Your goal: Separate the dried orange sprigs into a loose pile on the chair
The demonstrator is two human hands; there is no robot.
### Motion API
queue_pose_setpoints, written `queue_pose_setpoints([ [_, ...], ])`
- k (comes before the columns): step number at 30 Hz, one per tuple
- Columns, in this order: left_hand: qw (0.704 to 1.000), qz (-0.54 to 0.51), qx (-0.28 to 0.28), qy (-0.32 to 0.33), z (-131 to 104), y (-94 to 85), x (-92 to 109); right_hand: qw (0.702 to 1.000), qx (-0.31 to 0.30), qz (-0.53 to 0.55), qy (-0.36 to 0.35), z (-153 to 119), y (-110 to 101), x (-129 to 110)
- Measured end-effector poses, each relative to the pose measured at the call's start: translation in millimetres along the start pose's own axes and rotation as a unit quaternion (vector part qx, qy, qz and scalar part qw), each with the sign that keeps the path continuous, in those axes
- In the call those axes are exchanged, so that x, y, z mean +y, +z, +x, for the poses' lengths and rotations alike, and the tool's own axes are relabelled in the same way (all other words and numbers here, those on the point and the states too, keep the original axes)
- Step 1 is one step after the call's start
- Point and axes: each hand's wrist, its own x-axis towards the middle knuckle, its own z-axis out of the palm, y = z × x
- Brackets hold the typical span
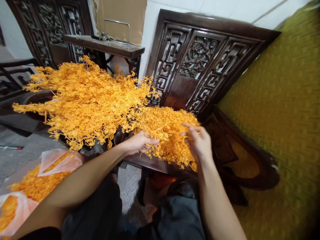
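My left hand (pixel 142 143) is closed, thumb and fingers pinched on the stem of an orange flower sprig (pixel 163 134). The sprig points right, over a heap of loose orange blossoms (pixel 175 120) on the dark wooden bench (pixel 160 165). Just past the sprig's tip, at the heap's right side, my right hand (pixel 200 141) has its fingers apart and slightly blurred, with nothing visible in them. A large pile of branching orange sprigs (pixel 92 100) lies left of the heap and spreads beyond the bench seat.
At lower left, an open plastic bag (pixel 58 161) holds more orange blossoms. Carved dark wooden back panels (pixel 182 86) stand behind the bench, beside a small wooden ledge (pixel 107 45). A yellow-green textured surface (pixel 280 100) rises at right. A thin red-tipped stick (pixel 11 147) lies on the grey floor.
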Motion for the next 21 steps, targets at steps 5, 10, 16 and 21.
queue_pose_setpoints([
  [5, 1.000, 0.008, -0.011, 0.000, 0.4, -1.6, -5.0, 0.979, -0.171, -0.044, 0.100, -26.7, 19.8, -1.8],
  [10, 0.999, 0.035, 0.015, 0.008, 0.7, 2.6, -1.5, 0.960, -0.240, -0.072, 0.123, -33.3, 30.8, -4.5],
  [16, 0.998, 0.036, 0.036, -0.037, -4.1, 3.9, -4.4, 0.997, 0.047, -0.016, -0.056, 6.6, 0.3, -6.9],
  [21, 0.999, 0.012, 0.012, -0.031, 0.1, -4.0, -8.0, 0.988, -0.107, -0.101, 0.037, -13.9, -1.4, -7.3],
])
